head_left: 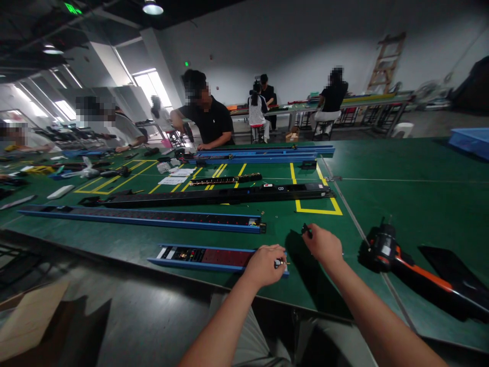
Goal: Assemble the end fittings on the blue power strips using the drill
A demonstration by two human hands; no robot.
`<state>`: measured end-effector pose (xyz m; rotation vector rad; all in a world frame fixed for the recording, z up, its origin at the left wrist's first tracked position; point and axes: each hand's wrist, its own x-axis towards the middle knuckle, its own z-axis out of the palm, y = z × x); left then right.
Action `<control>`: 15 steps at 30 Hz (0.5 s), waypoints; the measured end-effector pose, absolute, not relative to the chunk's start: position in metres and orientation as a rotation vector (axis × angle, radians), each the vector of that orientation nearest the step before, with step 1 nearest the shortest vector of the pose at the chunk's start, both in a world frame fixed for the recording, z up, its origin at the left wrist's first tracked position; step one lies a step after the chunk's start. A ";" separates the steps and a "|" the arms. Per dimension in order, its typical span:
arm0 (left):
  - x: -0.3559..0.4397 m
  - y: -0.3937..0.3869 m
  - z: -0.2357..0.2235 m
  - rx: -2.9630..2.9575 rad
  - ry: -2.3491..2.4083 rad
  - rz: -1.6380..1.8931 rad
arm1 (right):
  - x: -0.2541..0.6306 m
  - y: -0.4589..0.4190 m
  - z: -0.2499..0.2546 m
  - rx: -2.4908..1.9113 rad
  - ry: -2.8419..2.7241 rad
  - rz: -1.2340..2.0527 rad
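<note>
A short blue channel [225,257] with circuit boards and a dark red strip inside lies along the table's near edge. My left hand [266,265] is closed over its right end. A small brass-coloured piece [281,262] shows by the fingers there; how it is fixed is not clear. Just to the right, my right hand [324,244] is raised a little over the table, pinching a small black part [305,229] whose exact kind I cannot make out. Beyond the hands stretches a longer blue channel [153,218] with a dark strip inside.
A black and orange cordless power tool [416,270] lies at the right. Farther back are a long black bar [214,195], more blue channels [263,154] and yellow tape markings [319,210]. A person in black [212,120] sits across the green table [401,178]; a blue bin [471,142] stands far right.
</note>
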<state>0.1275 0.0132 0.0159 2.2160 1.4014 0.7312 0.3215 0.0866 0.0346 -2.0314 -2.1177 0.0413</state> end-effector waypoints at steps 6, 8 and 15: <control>0.126 0.013 0.018 2.199 1.378 0.749 | 0.328 0.103 0.031 -2.008 -2.257 -0.037; 0.126 0.013 0.019 2.192 1.380 0.752 | 0.331 0.104 0.028 -1.988 -2.287 -0.070; 0.127 0.012 0.019 2.189 1.381 0.747 | 0.337 0.099 0.023 -2.016 -2.252 0.000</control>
